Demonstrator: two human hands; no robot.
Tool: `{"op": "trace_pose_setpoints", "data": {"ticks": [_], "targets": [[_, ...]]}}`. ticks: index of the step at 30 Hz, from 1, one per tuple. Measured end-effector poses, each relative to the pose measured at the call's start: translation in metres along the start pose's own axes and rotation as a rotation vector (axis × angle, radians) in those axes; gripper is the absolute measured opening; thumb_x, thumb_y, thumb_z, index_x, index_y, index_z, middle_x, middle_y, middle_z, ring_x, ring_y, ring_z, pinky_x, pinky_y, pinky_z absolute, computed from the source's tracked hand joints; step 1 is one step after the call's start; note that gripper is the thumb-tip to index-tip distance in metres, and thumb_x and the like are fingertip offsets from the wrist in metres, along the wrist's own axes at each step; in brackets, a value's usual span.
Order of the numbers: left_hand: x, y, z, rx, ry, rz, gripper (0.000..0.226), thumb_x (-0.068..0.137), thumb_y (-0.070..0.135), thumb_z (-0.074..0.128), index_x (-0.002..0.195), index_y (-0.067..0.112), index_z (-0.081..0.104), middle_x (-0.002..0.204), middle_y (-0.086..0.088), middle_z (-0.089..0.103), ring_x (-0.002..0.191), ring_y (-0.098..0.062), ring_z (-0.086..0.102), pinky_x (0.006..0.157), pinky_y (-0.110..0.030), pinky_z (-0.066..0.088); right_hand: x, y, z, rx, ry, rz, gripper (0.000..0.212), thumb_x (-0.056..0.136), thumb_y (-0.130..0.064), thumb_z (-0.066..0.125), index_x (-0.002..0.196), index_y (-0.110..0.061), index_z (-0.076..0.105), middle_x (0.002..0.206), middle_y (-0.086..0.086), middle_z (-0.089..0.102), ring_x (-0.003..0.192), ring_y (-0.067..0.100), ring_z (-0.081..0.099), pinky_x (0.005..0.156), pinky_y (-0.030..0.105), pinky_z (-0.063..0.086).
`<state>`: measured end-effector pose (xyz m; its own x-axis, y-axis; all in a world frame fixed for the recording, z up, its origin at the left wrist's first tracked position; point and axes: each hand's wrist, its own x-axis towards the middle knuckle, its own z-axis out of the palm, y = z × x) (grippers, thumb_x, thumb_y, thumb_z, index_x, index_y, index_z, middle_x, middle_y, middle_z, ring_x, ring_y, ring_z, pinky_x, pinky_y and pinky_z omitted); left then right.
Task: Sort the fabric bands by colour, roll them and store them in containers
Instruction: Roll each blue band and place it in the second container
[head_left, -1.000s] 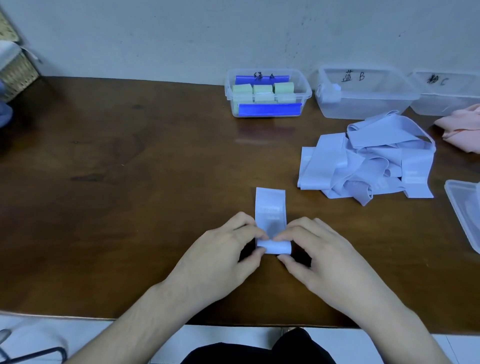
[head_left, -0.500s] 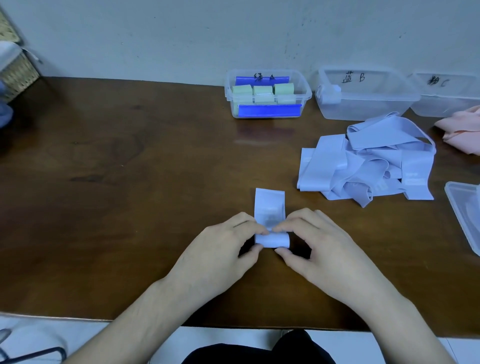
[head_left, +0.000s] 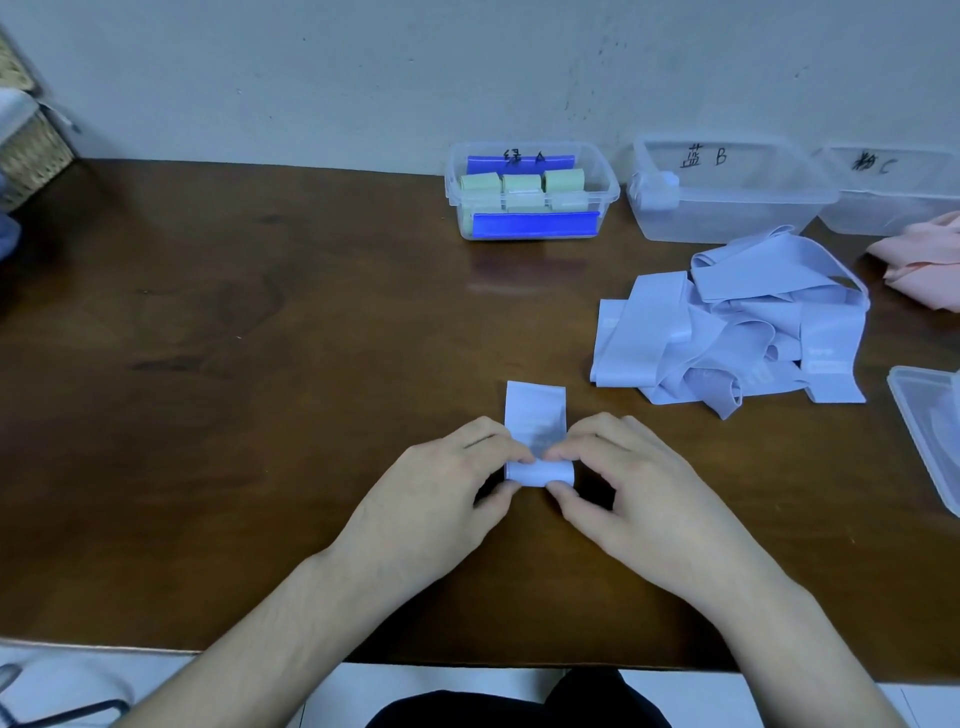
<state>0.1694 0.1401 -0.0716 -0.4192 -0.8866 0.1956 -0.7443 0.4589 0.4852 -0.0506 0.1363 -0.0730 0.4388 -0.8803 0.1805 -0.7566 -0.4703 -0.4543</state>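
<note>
A light blue fabric band (head_left: 535, 408) lies flat on the brown table, its near end rolled into a small roll. My left hand (head_left: 441, 499) pinches the roll's left end between thumb and fingers, and my right hand (head_left: 639, 493) pinches its right end. A loose heap of light blue bands (head_left: 737, 327) lies to the right. Against the wall stand container A (head_left: 608, 182) with green rolls, container B (head_left: 737, 208) with one blue roll (head_left: 657, 187) in its left corner, and container C (head_left: 893, 208).
Pink bands (head_left: 924, 265) lie at the right edge in front of container C. A clear plastic lid (head_left: 930, 436) rests at the near right. A woven basket (head_left: 31, 150) stands at the far left corner. The table's front edge runs just below my wrists.
Both hands have rolled the band further away from me; the roll is thicker and the flat part beyond it shorter.
</note>
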Motion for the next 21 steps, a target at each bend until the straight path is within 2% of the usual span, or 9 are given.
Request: {"op": "trace_pose_setpoints", "data": {"ticks": [2,4,8,13,16,21], "targets": [[0.003,-0.001,-0.002,-0.011,-0.024,-0.017,0.023,0.092,0.025,0.066,0.115,0.027,0.068,0.115,0.018,0.059,0.073,0.015,0.049,0.066,0.000,0.037,0.002,0.000,-0.002,-0.009,0.021,-0.016,0.029,0.088,-0.035,0.066,0.116,-0.028,0.067,0.110,-0.017,0.057,0.093,0.007,0.052,0.080,0.020,0.047],[0.005,-0.001,-0.003,-0.026,-0.036,-0.031,0.025,0.096,0.029,0.061,0.120,0.029,0.066,0.117,0.019,0.057,0.078,0.013,0.050,0.068,-0.003,0.038,0.004,0.000,-0.003,-0.024,0.028,-0.024,0.027,0.086,-0.035,0.069,0.113,-0.029,0.066,0.108,-0.017,0.057,0.090,0.006,0.051,0.078,0.022,0.048],[0.006,-0.002,-0.003,-0.001,-0.009,-0.007,0.024,0.096,0.028,0.061,0.120,0.029,0.066,0.115,0.019,0.056,0.067,0.005,0.049,0.063,-0.007,0.040,0.008,0.002,-0.001,-0.024,0.019,-0.011,0.024,0.085,-0.032,0.071,0.109,-0.029,0.067,0.106,-0.017,0.058,0.089,0.006,0.054,0.076,0.025,0.050],[0.007,-0.001,0.000,0.050,0.101,0.076,0.018,0.087,0.021,0.069,0.105,0.023,0.069,0.104,0.012,0.060,0.057,0.000,0.037,0.057,-0.009,0.034,0.010,0.004,0.000,0.010,0.022,0.023,0.024,0.086,-0.032,0.070,0.109,-0.027,0.069,0.107,-0.016,0.060,0.092,0.007,0.056,0.079,0.026,0.050],[0.010,-0.003,0.003,0.068,0.123,0.095,0.022,0.081,0.016,0.078,0.101,0.021,0.071,0.102,0.009,0.064,0.059,0.001,0.034,0.060,-0.008,0.033,0.012,0.004,-0.001,0.010,0.022,0.029,0.024,0.087,-0.032,0.069,0.111,-0.026,0.069,0.108,-0.016,0.060,0.094,0.007,0.055,0.082,0.026,0.049],[0.015,-0.008,0.002,0.020,0.080,0.044,0.020,0.089,0.022,0.067,0.109,0.023,0.071,0.108,0.014,0.062,0.068,0.001,0.041,0.059,-0.003,0.034,0.015,0.005,-0.001,-0.021,0.037,-0.003,0.029,0.084,-0.032,0.072,0.112,-0.027,0.067,0.109,-0.014,0.057,0.094,0.011,0.056,0.081,0.026,0.050]]}}
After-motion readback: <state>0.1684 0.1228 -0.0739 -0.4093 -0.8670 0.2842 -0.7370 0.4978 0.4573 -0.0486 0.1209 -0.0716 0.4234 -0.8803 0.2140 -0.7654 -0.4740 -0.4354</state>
